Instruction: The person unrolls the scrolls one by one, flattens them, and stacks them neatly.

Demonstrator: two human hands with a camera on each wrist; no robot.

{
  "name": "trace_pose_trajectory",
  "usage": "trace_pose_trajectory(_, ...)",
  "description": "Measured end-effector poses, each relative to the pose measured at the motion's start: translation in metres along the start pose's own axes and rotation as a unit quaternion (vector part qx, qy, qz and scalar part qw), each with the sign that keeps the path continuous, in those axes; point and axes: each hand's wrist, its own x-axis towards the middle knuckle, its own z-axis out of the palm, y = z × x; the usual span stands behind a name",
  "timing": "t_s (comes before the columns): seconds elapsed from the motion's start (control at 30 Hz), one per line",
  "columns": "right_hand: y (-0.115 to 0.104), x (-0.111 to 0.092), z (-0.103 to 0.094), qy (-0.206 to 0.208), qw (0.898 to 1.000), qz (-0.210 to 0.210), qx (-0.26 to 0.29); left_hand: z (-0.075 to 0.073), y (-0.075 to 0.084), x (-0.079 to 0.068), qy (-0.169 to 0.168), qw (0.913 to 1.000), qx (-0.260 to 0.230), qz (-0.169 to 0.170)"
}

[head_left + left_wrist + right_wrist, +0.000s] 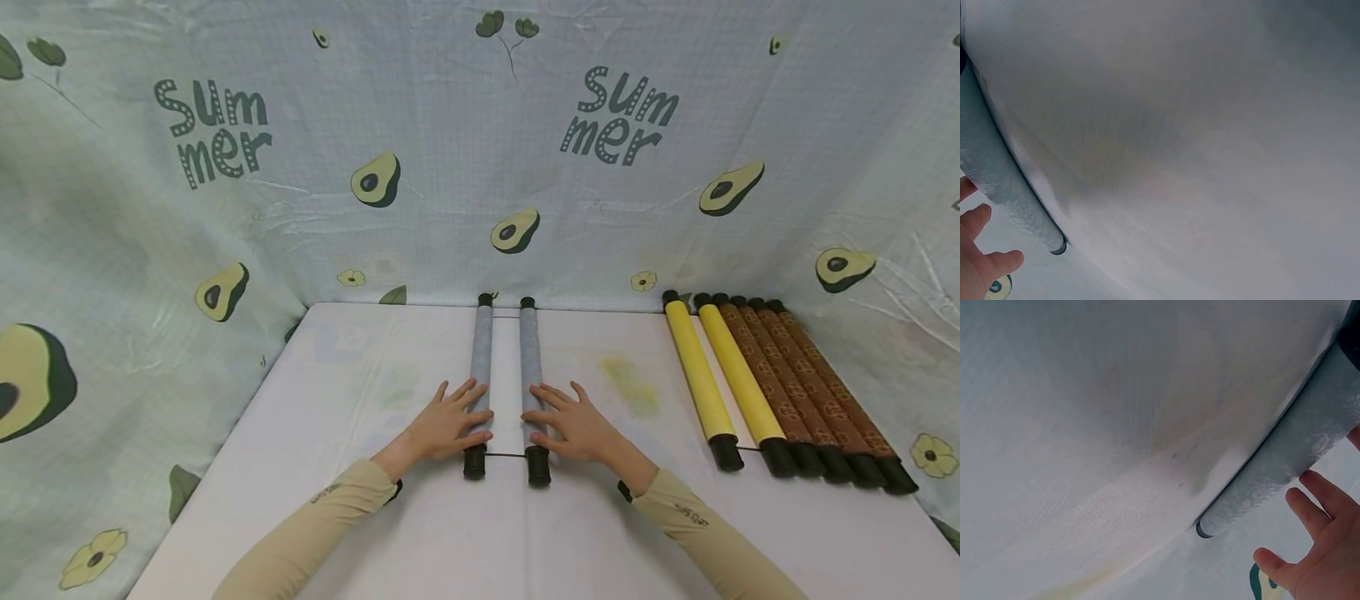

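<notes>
Two grey-blue scroll rolls with black end caps stand side by side, lengthwise, on the white table: a left roll (482, 342) and a right roll (531, 350). A thin dark cord (506, 455) spans the gap between their near ends. My left hand (442, 423) lies with spread fingers across the lower part of the left roll. Mirroring it, my right hand (577, 427) rests its spread fingertips on the right roll. In the wrist views, the thumb and some fingers of the left hand (979, 250) and right hand (1329, 550) show beside the grey-blue rolls, uncurled.
To the right lie two yellow rolls (697, 367) with black caps, and against them several brown patterned rolls (795, 383). A pale cloth backdrop (450, 100) printed with avocados rises behind the white table (337, 517) and along its sides.
</notes>
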Motion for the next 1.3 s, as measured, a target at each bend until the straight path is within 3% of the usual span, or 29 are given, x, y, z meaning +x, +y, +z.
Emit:
trace_pose_trajectory(0.33, -0.0006, -0.0023, -0.0015, 0.011, 1.000, -0.001, 0.001, -0.0034, -0.0010, -0.0027, 0.005, 0.9998, -0.011, -0.012)
trace_pose_trajectory(1.0, -0.0012, -0.0020, -0.0026, 0.040, 0.999, -0.027, -0.019, -0.0006, -0.0064, -0.0071, 0.028, 0.9996, 0.002, 0.008)
trace_pose_trajectory(1.3, -0.0009, -0.0035, -0.0033, 0.032, 0.999, -0.020, -0.015, 0.0024, -0.0090, -0.0089, 0.030, 0.9995, -0.004, 0.008)
